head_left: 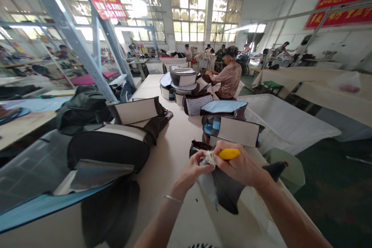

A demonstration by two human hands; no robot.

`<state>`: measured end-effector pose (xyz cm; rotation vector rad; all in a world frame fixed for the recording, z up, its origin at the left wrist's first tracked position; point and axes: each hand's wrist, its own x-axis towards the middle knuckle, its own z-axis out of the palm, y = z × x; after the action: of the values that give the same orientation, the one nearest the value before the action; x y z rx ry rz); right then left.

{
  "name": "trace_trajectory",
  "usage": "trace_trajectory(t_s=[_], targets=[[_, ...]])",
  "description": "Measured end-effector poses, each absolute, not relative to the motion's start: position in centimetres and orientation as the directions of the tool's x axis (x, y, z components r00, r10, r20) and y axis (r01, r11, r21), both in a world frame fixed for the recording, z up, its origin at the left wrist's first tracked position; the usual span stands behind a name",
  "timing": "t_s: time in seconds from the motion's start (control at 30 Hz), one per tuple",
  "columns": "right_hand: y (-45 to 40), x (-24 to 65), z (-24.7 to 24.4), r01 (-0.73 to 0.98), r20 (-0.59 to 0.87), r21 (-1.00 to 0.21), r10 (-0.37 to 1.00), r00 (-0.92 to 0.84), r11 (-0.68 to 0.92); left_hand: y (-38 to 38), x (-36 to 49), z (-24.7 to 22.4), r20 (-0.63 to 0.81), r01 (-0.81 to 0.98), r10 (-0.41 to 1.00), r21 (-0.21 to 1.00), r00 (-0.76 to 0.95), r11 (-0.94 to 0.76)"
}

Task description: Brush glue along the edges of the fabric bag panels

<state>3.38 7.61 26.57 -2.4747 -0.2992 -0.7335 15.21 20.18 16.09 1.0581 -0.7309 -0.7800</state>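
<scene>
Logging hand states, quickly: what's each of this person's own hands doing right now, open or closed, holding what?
Left hand: fingers bent above the dark piece; what it grips can't be told.
Right hand: closed, holding the yellow-handled tool.

A long pale table (171, 155), loaded down both sides.
Left, a beige-and-black piece (135, 111) with a larger black-sided piece (107, 148) nearer. At the far end, a heaped stack (183, 79). Along the right edge — one after another — a grey patterned piece (199, 104), a blue-topped piece (223, 106) and a beige-sided piece (238, 129). Nearer, a dark fabric piece (228, 190) — how much rests there is unclear.
</scene>
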Motion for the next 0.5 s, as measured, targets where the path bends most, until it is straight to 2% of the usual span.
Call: trace_trajectory(t_s=[0.2,0.37,0.5], targets=[[7.0,4.3,26.3,0.287,0.529,-0.446,0.009,0.849,-0.848,20.3,15.2,15.6,0.147,0.204,-0.841,0.935,0.520,0.290],[6.0,4.4,26.1,0.123,0.701,-0.384,-0.202,0.684,-0.915,20.8,15.1,15.8,0.134,0.255,-0.848,0.919,0.513,0.300],[6.2,4.2,26.0,0.123,0.685,-0.428,-0.233,0.690,-0.895,21.0,14.9,16.1,0.140,0.239,-0.843,0.923,0.520,0.301]])
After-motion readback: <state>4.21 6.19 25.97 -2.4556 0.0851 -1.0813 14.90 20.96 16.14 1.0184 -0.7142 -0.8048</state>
